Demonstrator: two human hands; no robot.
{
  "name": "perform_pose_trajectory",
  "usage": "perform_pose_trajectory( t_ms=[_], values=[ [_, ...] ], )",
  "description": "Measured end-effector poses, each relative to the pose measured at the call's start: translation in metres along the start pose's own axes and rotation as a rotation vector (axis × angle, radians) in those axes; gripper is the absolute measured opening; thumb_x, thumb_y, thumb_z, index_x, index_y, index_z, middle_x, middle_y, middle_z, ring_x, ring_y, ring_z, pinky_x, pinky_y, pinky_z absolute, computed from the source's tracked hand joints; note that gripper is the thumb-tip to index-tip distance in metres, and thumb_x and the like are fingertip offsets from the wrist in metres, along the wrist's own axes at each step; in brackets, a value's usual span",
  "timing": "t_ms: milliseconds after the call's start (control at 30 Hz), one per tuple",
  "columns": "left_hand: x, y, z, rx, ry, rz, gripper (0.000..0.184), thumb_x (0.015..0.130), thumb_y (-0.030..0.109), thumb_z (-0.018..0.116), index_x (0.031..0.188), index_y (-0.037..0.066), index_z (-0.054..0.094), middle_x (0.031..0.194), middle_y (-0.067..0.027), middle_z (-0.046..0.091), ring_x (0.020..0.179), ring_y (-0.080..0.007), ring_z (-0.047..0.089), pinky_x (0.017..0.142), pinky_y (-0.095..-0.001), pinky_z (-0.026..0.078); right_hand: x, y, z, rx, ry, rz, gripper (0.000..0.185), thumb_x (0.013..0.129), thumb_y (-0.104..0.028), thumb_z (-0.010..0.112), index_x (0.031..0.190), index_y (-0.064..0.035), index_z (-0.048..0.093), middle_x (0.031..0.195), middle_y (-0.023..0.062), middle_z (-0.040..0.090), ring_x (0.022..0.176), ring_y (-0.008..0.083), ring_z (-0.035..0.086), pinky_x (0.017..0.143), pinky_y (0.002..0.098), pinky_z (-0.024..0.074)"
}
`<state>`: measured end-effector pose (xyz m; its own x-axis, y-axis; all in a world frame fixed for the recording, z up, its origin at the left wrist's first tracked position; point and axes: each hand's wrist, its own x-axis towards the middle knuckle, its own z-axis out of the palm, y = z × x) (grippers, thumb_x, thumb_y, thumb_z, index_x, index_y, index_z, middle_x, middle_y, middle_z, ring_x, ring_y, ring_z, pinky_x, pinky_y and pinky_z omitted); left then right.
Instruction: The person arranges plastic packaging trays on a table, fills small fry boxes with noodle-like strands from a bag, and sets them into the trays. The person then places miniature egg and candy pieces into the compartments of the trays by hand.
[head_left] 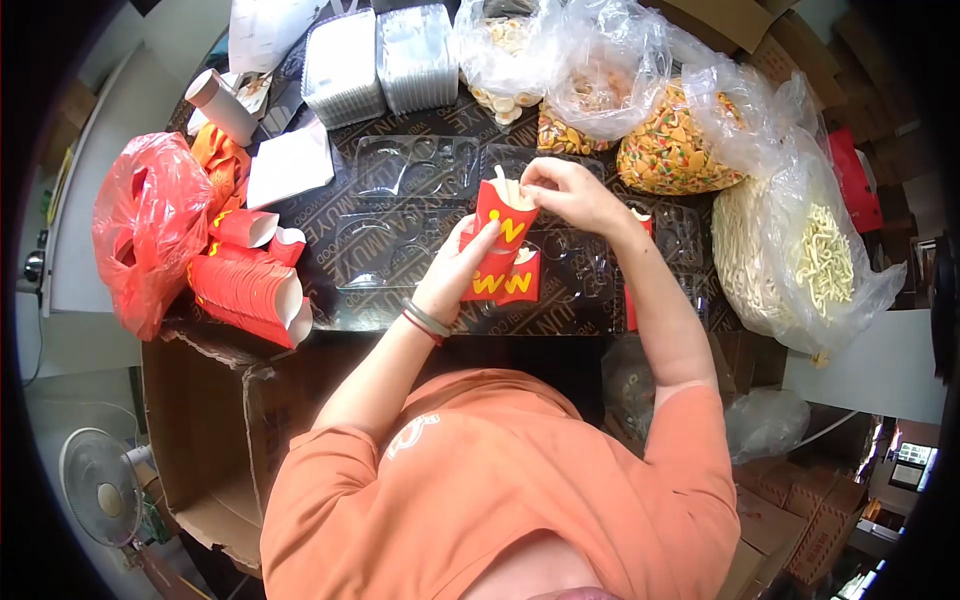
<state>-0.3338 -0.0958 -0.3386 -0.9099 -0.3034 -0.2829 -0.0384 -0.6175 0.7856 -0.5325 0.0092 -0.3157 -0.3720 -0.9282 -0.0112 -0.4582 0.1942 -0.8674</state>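
In my left hand is a red french fry box with a yellow logo, held upright over the table, fingers closed round it. Pale french fries stick out of its top. The fingertips of my right hand are pinched on the fries at the box's right edge. Just below, two more filled fry boxes lie side by side, one partly behind my left hand. Another red box shows partly behind my right forearm. Clear plastic trays with moulded hollows lie around them.
Stacked red fry boxes lie at left beside a red plastic bag. Clear container stacks stand at the back. Bags of small colourful pieces and a bag of pale fries line the right. An open carton sits below left.
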Motion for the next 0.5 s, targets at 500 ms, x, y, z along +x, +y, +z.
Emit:
perform_pose_trajectory(
  t_ms=[500],
  values=[
    [-0.004,0.021,-0.023,-0.239,0.066,-0.168,0.036,0.098,0.034,0.053,0.114,0.002,0.056,0.102,-0.0104,0.066,0.092,-0.0193,0.066,0.081,-0.0329,0.054,0.079,0.061,-0.034,-0.396,-0.137,0.255,0.022,0.080,-0.021,0.067,0.095,-0.0048,0.069,0.084,0.0113,0.070,0.078,0.0204,0.068,0.072,0.0339,0.0527]
  ],
)
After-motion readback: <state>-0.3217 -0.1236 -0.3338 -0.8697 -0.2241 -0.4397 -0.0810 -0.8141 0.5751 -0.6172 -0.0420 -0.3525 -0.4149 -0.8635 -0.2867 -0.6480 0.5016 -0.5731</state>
